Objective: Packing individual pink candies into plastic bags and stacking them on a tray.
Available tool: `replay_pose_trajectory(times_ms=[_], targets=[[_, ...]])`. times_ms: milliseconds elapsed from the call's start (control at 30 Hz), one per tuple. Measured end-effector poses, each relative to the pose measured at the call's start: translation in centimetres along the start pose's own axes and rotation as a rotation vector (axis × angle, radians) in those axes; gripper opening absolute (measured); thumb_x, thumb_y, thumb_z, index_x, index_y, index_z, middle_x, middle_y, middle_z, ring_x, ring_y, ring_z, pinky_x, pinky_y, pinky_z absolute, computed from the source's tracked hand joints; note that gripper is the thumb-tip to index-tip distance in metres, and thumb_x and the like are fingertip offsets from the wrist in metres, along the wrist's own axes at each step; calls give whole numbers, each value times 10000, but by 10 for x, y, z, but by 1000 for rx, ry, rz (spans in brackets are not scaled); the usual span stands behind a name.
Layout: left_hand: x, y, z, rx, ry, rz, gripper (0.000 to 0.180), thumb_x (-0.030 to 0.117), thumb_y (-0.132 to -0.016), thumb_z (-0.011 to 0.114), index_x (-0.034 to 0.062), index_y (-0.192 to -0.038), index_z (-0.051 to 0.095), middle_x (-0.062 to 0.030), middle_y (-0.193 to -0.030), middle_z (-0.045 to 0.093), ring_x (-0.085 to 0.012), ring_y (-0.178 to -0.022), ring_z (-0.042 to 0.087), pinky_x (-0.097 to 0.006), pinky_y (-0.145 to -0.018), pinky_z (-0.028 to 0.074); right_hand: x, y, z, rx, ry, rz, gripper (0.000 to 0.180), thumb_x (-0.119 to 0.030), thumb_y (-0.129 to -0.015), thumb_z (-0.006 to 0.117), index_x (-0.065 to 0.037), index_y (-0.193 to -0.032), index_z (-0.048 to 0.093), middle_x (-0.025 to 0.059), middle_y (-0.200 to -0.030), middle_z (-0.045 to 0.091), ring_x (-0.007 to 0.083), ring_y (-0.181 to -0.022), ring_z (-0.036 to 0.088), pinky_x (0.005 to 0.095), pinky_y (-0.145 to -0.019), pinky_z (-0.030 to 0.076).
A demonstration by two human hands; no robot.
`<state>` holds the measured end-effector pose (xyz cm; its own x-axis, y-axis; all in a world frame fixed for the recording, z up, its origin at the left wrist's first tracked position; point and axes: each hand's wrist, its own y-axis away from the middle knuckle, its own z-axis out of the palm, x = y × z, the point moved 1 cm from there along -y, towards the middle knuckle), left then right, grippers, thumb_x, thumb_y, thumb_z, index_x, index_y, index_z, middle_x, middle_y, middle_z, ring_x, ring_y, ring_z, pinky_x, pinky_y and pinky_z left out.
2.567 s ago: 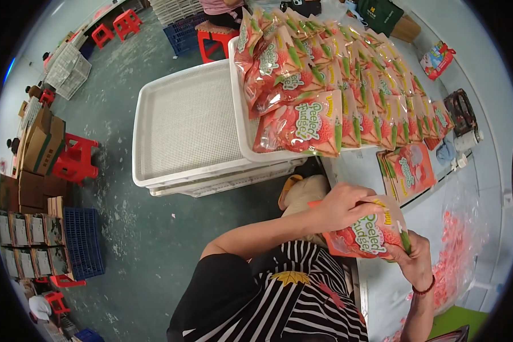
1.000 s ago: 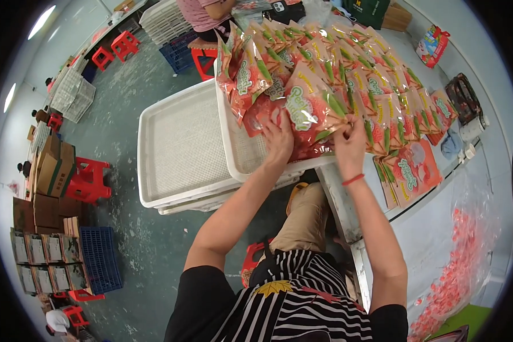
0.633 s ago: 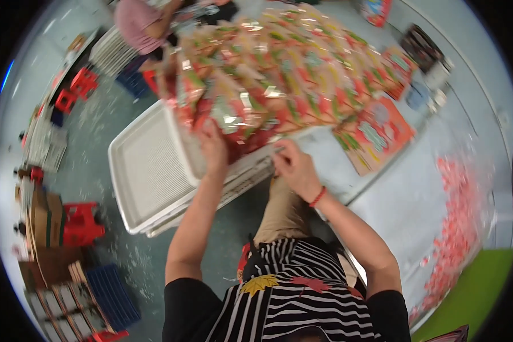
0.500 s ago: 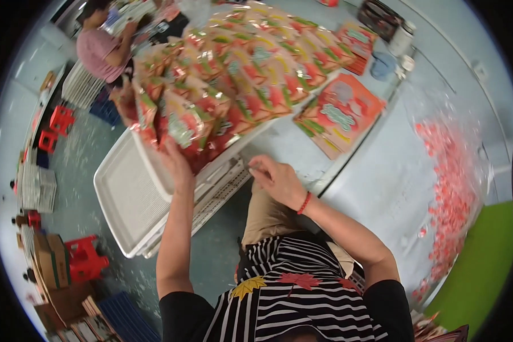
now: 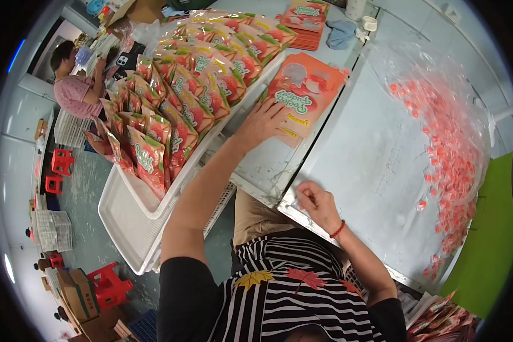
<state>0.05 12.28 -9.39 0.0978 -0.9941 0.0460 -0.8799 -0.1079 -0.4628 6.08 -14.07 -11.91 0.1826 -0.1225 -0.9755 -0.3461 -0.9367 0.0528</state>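
Note:
My left hand (image 5: 266, 122) lies with its fingers stretched out on the lower left part of some flat, empty-looking pink-and-orange pouches (image 5: 309, 85) on the table. Just left of that arm, a white tray (image 5: 225, 122) is packed with several rows of filled, shiny pouches (image 5: 179, 134) standing upright or leaning. Over the near left corner of the right-hand table, my right hand (image 5: 319, 208) is held with its fingers curled in. Whatever it may hold is hidden. A red bead bracelet (image 5: 337, 229) circles that wrist.
A clear plastic bag (image 5: 433, 74) spills many small red-and-clear pieces (image 5: 453, 165) on the right-hand table (image 5: 370, 165). More flat pouches (image 5: 308, 14) and a blue cloth (image 5: 341, 34) sit farther back. At far left, a person in pink (image 5: 74, 91) works near red stools (image 5: 111, 285).
My left hand has left the filled pouches in the tray and come right onto the flat ones. The right hand has shifted right and nearer to me. My view has turned somewhat.

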Motion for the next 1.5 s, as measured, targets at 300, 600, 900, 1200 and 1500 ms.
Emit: replay_pose_trajectory(times_ms=[300, 600, 900, 1200, 1500], targets=[[-10, -20, -16, -101, 153, 116, 283, 81, -784, 572, 62, -1065, 601, -119, -991, 630, -278, -956, 616, -359, -769, 513, 12, 14, -23, 95, -255, 188, 97, -51, -912, 555, -4, -997, 563, 19, -692, 579, 73, -617, 559, 211, -577, 464], [76, -43, -18, -114, 251, -53, 79, 59, -814, 565, 59, -891, 583, -131, -751, 609, -321, -689, 621, -399, -584, 494, -27, -36, -35, 329, -447, 101, 347, -176, -939, 552, -12, -1225, 442, 53, -895, 590, 99, -685, 594, 234, -536, 482], [124, -47, 0, -57, 547, -81, 143, 119, -806, 678, 20, -783, 577, -136, -674, 593, -293, -601, 603, -366, -534, 470, -3, -37, -55, 488, -401, 96, 248, -224, -979, 478, 5, -1041, 551, 52, -760, 616, 94, -626, 582, 235, -543, 483], [134, -55, -2, -56, 526, -301, 133, 146, -817, 674, 38, -795, 599, -102, -630, 618, -259, -535, 602, -340, -484, 470, 0, -24, -76, 498, -58, 144, 230, -135, -939, 485, 18, -796, 578, 64, -630, 611, 122, -556, 574, 269, -549, 469], [181, -47, 29, -44, 249, -124, 74, 42, -779, 569, 28, -848, 547, -127, -723, 606, -314, -626, 641, -391, -509, 513, 12, -22, -80, 627, -216, 275, 242, -152, -858, 572, 24, -978, 458, 131, -720, 609, 162, -595, 604, 310, -555, 497]])
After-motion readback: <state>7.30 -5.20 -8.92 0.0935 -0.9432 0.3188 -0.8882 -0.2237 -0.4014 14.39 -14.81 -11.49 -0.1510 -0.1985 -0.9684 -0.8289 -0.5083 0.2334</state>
